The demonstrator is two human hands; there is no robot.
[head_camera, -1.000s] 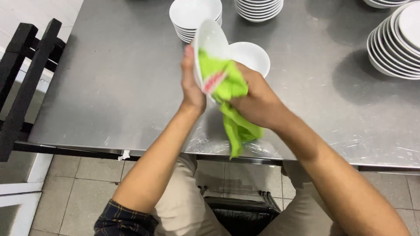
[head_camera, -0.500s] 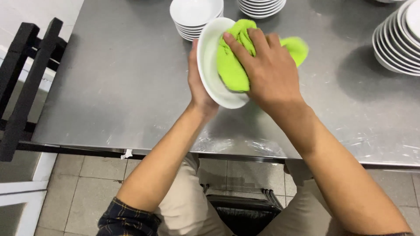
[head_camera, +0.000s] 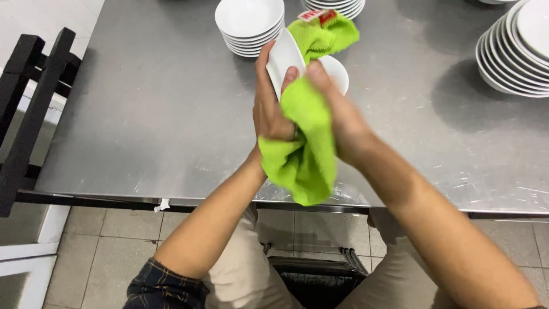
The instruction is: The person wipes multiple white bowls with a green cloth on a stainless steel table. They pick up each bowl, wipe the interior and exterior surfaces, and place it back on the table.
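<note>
1. Firmly, my left hand point(head_camera: 273, 109) grips the bowl point(head_camera: 284, 57) by its rim, on edge above the table point(head_camera: 143, 114).
2. My right hand point(head_camera: 337, 120) clenches the soft cloth point(head_camera: 303, 149) against it.
3. Glazed and breakable, I judge; rim grip suits.
4. Stacked bowls point(head_camera: 249, 26) sit just beyond.

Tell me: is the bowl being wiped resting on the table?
No, the left hand holds the white bowl up above the steel table while the right hand presses the green cloth against it.

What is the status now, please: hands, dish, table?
Left hand grips white dish, held on edge. Right hand presses green cloth on it. Bowl stack behind, apart; nothing in the way.
</note>
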